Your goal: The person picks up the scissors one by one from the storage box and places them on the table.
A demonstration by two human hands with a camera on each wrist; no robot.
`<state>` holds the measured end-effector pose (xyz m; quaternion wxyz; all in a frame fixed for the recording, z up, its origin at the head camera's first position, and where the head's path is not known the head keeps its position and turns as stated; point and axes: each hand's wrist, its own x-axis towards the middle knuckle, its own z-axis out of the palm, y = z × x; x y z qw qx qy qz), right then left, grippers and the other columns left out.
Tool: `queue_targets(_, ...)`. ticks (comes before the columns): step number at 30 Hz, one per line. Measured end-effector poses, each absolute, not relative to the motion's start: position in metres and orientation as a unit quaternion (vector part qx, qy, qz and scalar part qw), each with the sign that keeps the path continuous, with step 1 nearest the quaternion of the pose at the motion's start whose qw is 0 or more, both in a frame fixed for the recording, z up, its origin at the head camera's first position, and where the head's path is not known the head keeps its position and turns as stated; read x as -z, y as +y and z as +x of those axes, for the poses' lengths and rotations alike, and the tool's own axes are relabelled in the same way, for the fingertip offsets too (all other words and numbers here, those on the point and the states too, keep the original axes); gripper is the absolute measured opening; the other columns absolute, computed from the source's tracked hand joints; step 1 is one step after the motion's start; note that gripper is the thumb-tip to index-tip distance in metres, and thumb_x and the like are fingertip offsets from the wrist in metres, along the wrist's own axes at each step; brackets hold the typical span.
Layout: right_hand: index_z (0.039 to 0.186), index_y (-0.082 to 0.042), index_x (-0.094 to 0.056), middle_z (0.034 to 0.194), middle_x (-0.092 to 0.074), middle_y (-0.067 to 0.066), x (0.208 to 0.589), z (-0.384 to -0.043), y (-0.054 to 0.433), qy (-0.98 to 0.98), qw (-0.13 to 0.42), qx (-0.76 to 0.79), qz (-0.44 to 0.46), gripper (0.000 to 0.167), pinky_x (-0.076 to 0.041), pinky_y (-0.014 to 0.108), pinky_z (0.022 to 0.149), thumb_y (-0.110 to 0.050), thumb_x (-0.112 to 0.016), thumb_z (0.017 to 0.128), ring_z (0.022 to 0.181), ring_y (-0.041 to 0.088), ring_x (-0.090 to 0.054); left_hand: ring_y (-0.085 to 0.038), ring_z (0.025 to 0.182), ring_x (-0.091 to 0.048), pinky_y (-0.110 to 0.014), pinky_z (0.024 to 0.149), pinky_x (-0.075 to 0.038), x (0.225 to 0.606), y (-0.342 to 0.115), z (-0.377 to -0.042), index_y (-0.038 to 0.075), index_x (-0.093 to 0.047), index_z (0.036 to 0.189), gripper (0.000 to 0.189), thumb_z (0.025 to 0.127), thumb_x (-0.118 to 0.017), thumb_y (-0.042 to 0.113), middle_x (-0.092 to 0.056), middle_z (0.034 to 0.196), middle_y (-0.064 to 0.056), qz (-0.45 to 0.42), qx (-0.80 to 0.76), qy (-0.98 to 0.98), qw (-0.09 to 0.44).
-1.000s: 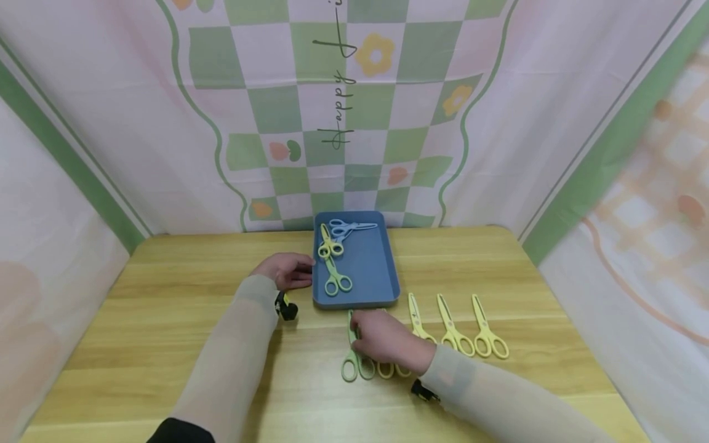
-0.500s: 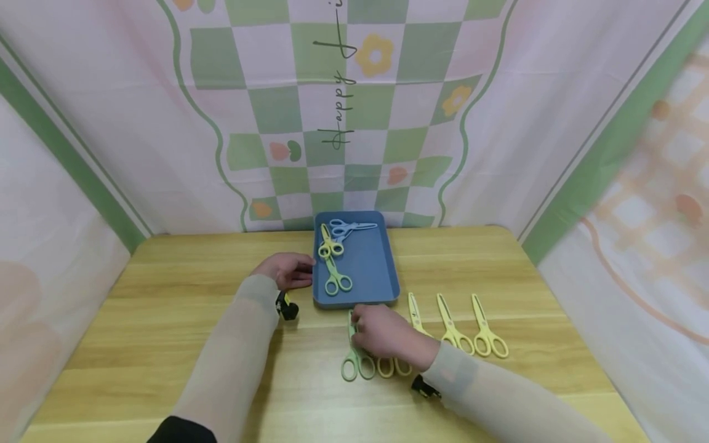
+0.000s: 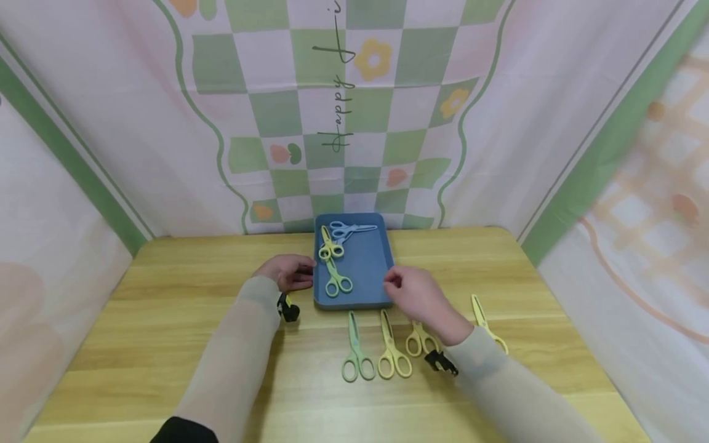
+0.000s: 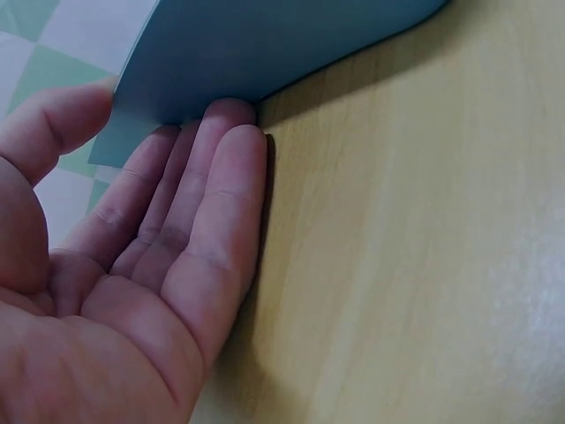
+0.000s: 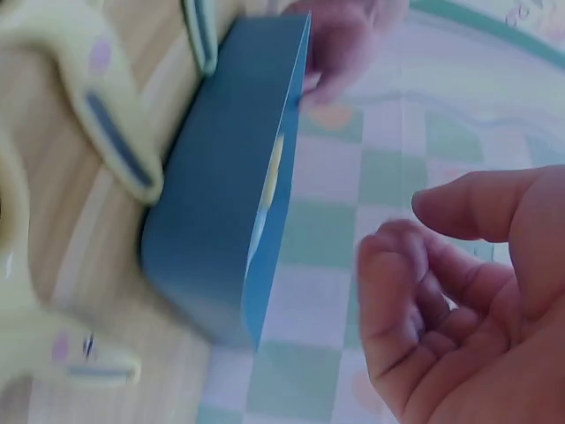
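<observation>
"Two hands, holding what?"

"Nothing in the right hand point(image 3: 418, 295), fingers loosely curled; the left hand point(image 3: 288, 272) touches the tray point(image 3: 368, 264) with straight fingers."

"And the yellow scissors point(image 3: 420, 333)?"

"Nearer the right hand, just back from it, loops facing back."

From here the right grip point(image 3: 418, 298) covers the blades of one yellow pair of scissors point(image 3: 419, 330), and the sleeve point(image 3: 515, 381) hides part of the handles of another pair point(image 3: 479, 312). Seen from the right wrist, the tray point(image 5: 229, 132) conceals most of its contents, scissors at the edge point(image 5: 31, 340) are cut off, and the left grip point(image 5: 349, 35) blurs. Overhead, the lettering point(image 3: 342, 96) breaks off.
</observation>
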<state>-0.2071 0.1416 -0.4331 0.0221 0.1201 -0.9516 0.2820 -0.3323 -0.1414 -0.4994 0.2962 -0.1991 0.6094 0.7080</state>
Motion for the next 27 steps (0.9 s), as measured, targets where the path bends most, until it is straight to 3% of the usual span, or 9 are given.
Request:
queue_targets(6,0.128,0.008,-0.058,0.120,-0.064,0.022,0.439,-0.224,0.159,-0.958,0.000,-0.276,0.077,0.040,-0.053,0.050,0.091,-0.017,-0.059,0.096,0.105,0.035,-0.063,-0.027,0.103,-0.063,-0.038,0.089,-0.056,0.499,-0.141,-0.331,0.000,-0.059,0.126,0.038,0.090,-0.070,0.005,-0.063,0.121,-0.016,-0.199,-0.707,0.611,0.296)
queue_targets(9,0.134,0.011,-0.052,0.125,-0.061,0.026,0.445,-0.237,0.163,-0.956,-0.044,-0.282,0.066,0.045,-0.051,0.050,0.093,-0.017,-0.056,0.099,0.103,0.036,-0.065,-0.027,0.102,-0.063,-0.038,0.089,-0.056,0.498,-0.142,-0.331,0.000,-0.059,0.126,0.038,0.090,-0.070,0.005,-0.064,0.120,-0.016,-0.199,-0.708,0.610,0.295)
queue_targets(14,0.132,0.014,-0.052,0.116,-0.061,0.029,0.458,-0.264,0.168,-0.909,-0.138,-0.392,0.011,0.039,-0.059,0.040,0.073,-0.009,-0.050,0.100,0.079,0.029,-0.067,-0.027,0.102,-0.063,-0.039,0.091,-0.055,0.495,-0.140,-0.329,-0.001,-0.059,0.126,0.038,0.090,-0.070,0.006,-0.063,0.120,-0.016,-0.198,-0.708,0.613,0.292)
queue_targets(16,0.134,0.013,-0.049,0.113,-0.061,0.029,0.463,-0.274,0.169,-0.873,-0.177,-0.454,-0.029,0.039,-0.060,0.040,0.068,-0.005,-0.050,0.100,0.081,0.031,-0.066,-0.027,0.102,-0.063,-0.039,0.092,-0.054,0.495,-0.139,-0.328,-0.001,-0.058,0.127,0.039,0.091,-0.070,0.006,-0.063,0.121,-0.016,-0.196,-0.707,0.615,0.290)
queue_targets(21,0.141,0.009,-0.041,0.111,-0.065,0.027,0.469,-0.293,0.173,-0.784,-0.247,-0.561,-0.102,0.043,-0.060,0.046,0.071,-0.001,-0.048,0.100,0.087,0.034,-0.068,-0.026,0.101,-0.063,-0.039,0.092,-0.054,0.497,-0.138,-0.328,0.000,-0.059,0.125,0.036,0.092,-0.069,0.008,-0.064,0.119,-0.016,-0.196,-0.704,0.621,0.284)
queue_targets(27,0.119,0.009,-0.049,0.098,-0.066,0.023,0.471,-0.305,0.171,-0.751,-0.271,-0.589,-0.126,0.021,-0.060,0.047,0.071,0.003,-0.045,0.100,0.081,0.031,-0.068,-0.025,0.099,-0.064,-0.037,0.091,-0.054,0.498,-0.137,-0.327,-0.001,-0.060,0.125,0.034,0.094,-0.068,0.009,-0.065,0.118,-0.015,-0.186,-0.697,0.631,0.284)
